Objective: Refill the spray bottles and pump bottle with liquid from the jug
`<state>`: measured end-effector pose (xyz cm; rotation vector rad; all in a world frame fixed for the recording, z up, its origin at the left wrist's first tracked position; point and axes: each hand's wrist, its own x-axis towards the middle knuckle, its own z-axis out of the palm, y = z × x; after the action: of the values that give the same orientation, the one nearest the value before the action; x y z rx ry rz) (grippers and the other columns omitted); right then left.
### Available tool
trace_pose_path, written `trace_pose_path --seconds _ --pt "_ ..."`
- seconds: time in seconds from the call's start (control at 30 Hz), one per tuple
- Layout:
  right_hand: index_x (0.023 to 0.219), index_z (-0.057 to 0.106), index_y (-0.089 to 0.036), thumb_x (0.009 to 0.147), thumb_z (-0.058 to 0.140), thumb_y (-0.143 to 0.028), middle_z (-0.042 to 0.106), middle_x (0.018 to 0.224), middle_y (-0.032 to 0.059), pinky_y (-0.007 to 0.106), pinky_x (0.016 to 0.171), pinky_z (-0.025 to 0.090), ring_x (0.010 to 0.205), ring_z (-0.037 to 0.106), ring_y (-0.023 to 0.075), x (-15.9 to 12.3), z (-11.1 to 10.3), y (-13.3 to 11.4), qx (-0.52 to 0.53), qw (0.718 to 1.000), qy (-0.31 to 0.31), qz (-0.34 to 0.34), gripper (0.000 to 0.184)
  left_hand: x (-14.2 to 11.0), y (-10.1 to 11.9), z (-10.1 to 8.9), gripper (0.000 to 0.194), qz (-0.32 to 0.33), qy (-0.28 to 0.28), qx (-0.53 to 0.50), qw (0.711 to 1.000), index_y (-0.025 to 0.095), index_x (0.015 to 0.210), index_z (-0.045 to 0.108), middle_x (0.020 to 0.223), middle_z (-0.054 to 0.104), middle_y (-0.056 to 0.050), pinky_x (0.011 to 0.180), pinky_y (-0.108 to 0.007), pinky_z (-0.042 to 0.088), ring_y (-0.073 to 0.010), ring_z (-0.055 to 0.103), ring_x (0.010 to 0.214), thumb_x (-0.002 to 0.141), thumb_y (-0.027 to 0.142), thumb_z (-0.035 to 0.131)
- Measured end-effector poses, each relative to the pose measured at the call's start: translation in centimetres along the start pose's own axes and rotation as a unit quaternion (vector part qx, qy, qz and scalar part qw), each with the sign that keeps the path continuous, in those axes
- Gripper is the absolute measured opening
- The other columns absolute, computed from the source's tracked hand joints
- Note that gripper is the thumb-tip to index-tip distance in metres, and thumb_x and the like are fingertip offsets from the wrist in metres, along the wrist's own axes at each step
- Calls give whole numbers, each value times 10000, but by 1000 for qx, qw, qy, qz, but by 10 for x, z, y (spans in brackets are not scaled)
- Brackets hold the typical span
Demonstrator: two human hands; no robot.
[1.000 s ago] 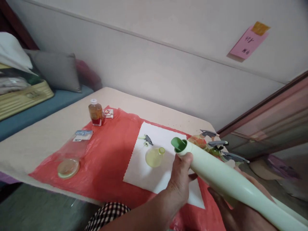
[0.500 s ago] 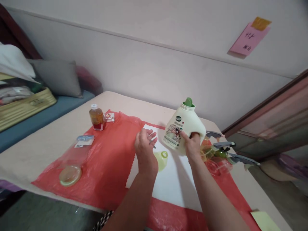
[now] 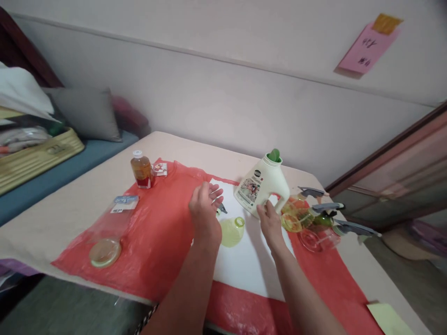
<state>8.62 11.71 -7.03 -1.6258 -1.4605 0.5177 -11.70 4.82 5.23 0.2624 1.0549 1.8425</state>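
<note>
Left hand (image 3: 206,211): unclenched and holding nothing; fingers loosely spread and a little bent, palm turned toward the jug; above the sheet's left edge, well apart from the jug.
Right hand (image 3: 270,225): half curled, fingertips over the jug's lower body beside its handle; whether they grip it, touch it or are just clear of it, I cannot tell.
Jug (image 3: 262,181): pale, mouth upward, labelled side toward the left hand, at the far right part of the sheet; a green spout (image 3: 274,155) shows in its mouth.
Sheet (image 3: 244,274): white, on red plastic (image 3: 167,204).
Flask (image 3: 231,232): clear yellow-green, on the sheet between the hands, neck toward the jug.
Sprayer head (image 3: 222,208): grey, partly hidden behind the left fingers.
Spray bottles (image 3: 316,236): grouped right of the jug, grey triggers attached.
</note>
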Motion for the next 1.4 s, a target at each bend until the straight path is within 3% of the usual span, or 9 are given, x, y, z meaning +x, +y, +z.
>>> trace_pose_path --seconds 0.13,0.23,0.47,0.6,0.83,0.93,1.07,1.23,1.4 --pt "1236 617 -131 797 514 -668 667 1260 213 496 991 488 1169 625 336 -40 -19 -7 53 995 -69 42 702 -2 -5 -1 300 13 -125 138 982 173 947 631 998 695 -88 835 -327 520 -215 685 961 782 412 702" --pt "1207 632 -164 812 520 -586 681 1263 174 477 1001 495 1141 653 297 -54 -25 -13 97 986 -129 48 589 4 -9 -4 445 14 -229 316 921 182 1047 660 1092 703 -120 866 -339 516 -255 673 1031 669 365 807" --pt "1439 410 -242 616 710 -267 523 1482 130 479 1116 404 1342 520 277 -76 -11 -27 147 962 -227 35 876 58 -27 -18 320 85 -117 548 824 152 1126 655 1226 676 -197 1016 -425 416 -324 591 1218 827 266 642" --pt "1518 232 -214 582 799 -300 327 1596 189 508 1160 346 1446 378 313 -82 9 -23 163 956 -238 57 1097 76 -57 -20 160 62 -169 616 767 174 1009 689 1052 728 -120 969 -399 459 -271 652 1089 865 207 631" --pt "1343 449 -197 446 845 -157 513 1425 138 476 1161 332 1343 468 333 -80 27 -19 199 946 -252 33 982 86 -96 -32 290 5 -248 695 674 161 1146 648 1185 656 -85 905 -430 550 -214 646 1041 941 364 629" --pt "1227 518 -208 503 813 -175 612 1234 79 467 1065 416 1176 563 305 -77 22 -23 210 945 -250 23 782 89 -96 -35 286 -1 -214 687 694 158 1146 643 1171 655 -83 885 -421 556 -210 647 1025 939 355 633" --pt "1210 524 -214 560 792 -240 630 1162 52 446 982 449 1091 580 278 -70 2 -30 228 944 -238 25 704 93 -80 -30 129 14 -150 590 793 134 945 654 960 671 -42 839 -372 553 -182 651 915 861 215 709" --pt "1266 533 -223 593 795 -284 619 1227 36 409 988 442 1133 566 258 -65 -30 -41 246 939 -240 25 724 90 -45 -12 238 24 -94 318 943 163 957 595 794 647 14 807 -267 556 -117 669 777 770 53 692" --pt "1309 538 -244 573 820 -255 593 1287 43 414 1018 420 1180 541 265 -73 -40 -48 160 945 -285 13 788 72 -19 1 112 -46 -87 42 994 125 940 594 829 678 -35 835 -245 597 -114 702 818 869 42 570"
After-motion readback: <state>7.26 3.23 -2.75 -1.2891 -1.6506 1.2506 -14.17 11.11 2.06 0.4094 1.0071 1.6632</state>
